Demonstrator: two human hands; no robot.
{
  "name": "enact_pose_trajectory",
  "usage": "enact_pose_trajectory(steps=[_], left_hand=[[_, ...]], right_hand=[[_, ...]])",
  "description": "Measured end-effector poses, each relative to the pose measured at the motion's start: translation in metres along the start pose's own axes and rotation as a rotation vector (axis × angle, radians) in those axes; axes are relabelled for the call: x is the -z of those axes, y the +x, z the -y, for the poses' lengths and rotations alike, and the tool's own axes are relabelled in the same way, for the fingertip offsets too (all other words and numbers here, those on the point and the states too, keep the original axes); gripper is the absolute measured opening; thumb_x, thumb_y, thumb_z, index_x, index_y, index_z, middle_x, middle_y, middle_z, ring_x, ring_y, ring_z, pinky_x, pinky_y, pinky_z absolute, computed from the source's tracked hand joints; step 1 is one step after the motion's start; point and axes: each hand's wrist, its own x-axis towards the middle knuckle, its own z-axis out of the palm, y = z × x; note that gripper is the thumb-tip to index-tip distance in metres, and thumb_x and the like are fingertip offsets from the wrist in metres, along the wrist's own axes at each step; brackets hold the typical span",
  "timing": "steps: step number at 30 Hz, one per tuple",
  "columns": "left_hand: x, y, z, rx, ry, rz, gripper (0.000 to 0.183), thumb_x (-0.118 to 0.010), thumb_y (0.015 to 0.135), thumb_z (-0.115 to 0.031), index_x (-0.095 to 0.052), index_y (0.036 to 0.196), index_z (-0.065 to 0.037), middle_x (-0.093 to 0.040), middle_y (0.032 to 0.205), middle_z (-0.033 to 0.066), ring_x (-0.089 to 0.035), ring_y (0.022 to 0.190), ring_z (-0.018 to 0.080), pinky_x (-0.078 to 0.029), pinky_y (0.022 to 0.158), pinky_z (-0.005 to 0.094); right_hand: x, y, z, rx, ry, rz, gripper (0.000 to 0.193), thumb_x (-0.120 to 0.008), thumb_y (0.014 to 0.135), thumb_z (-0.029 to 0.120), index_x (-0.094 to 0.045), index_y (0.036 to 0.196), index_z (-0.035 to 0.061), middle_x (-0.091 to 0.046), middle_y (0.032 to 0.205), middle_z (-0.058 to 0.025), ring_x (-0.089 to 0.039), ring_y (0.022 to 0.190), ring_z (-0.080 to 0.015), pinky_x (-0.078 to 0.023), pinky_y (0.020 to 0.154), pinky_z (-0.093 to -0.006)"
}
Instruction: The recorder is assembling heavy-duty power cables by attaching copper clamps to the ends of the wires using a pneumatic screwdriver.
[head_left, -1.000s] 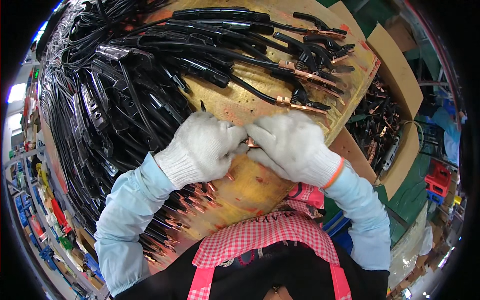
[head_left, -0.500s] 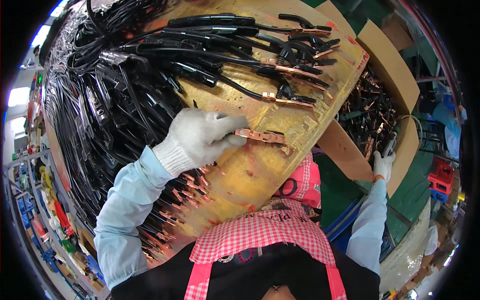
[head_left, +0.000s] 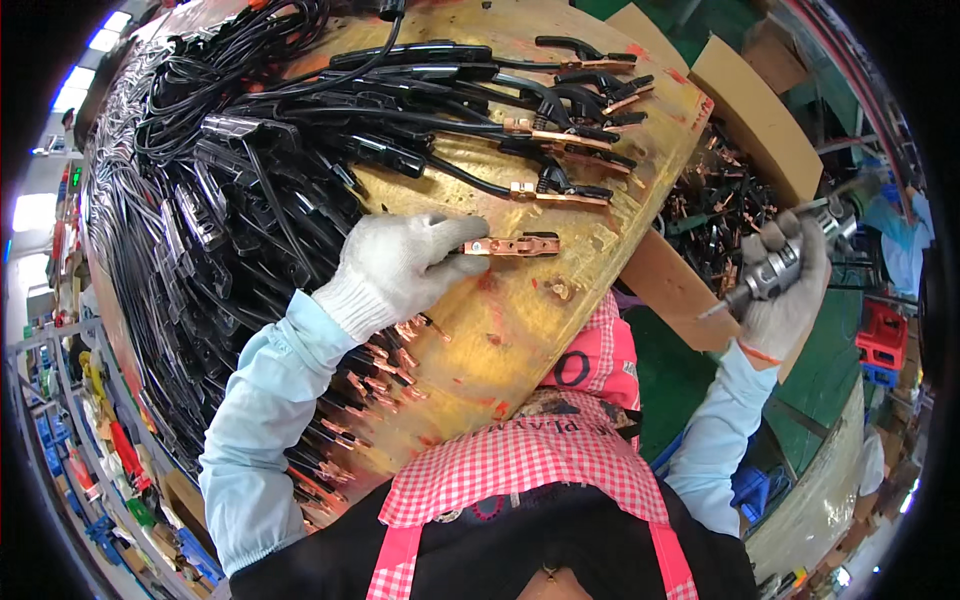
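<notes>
copper clamp [head_left: 512, 245] flat on counter [head_left: 520, 320], long axis left-right | left hand [head_left: 400, 262] grip closed on its near end | right hand [head_left: 790, 285] well apart at right, fist wrapped round power screwdriver [head_left: 775, 270] | cable pile [head_left: 200, 200] at left

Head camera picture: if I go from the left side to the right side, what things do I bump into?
Pile of black cables → left hand in a white glove → copper clamp it holds on the wooden board → box of loose clamps → right hand gripping a metal tool.
</notes>
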Motion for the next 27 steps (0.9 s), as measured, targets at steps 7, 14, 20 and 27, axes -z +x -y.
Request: enact_pose_trajectory(steps=[7,14,20,27], left_hand=[[-0.001,0.001,-0.002,0.052,0.062,0.05,0.027,-0.069,0.09,-0.036,-0.07,0.109,-0.016,-0.071,0.08,0.009,-0.069,0.069,0.0317,-0.054,0.058,0.0429],[-0.001,0.002,-0.002,0.07,0.127,0.173,0.027,-0.066,0.091,-0.04,-0.07,0.105,-0.018,-0.069,0.072,0.0096,-0.07,0.066,0.031,-0.054,0.056,0.0437],[0.0,0.005,-0.002,0.079,0.133,0.201,0.03,-0.063,0.092,-0.047,-0.07,0.101,-0.02,-0.068,0.067,0.0107,-0.069,0.062,0.0324,-0.053,0.054,0.045],[-0.002,0.005,-0.003,0.11,0.12,0.217,0.03,-0.062,0.092,-0.048,-0.068,0.093,-0.019,-0.066,0.064,0.0112,-0.068,0.06,0.0329,-0.052,0.052,0.0457]], right_hand=[[-0.127,-0.036,-0.052,-0.112,0.273,0.377,0.034,-0.06,0.09,0.033,-0.063,0.093,-0.0011,-0.061,0.074,-0.0113,-0.058,0.058,-0.0222,-0.044,0.046,-0.0375],[-0.163,-0.047,-0.101,-0.029,0.05,0.352,0.034,-0.059,0.087,0.031,-0.059,0.107,0.0034,-0.057,0.074,-0.0129,-0.058,0.064,-0.0269,-0.047,0.056,-0.0464],[-0.154,-0.049,-0.115,-0.05,0.08,0.441,0.042,-0.062,0.089,0.023,-0.05,0.126,0.0066,-0.059,0.082,-0.0135,-0.058,0.066,-0.0262,-0.05,0.06,-0.044],[-0.158,-0.063,-0.119,0.108,0.004,0.464,0.046,-0.057,0.088,0.019,-0.044,0.131,0.0087,-0.057,0.084,-0.0154,-0.057,0.068,-0.0284,-0.05,0.06,-0.0467]])
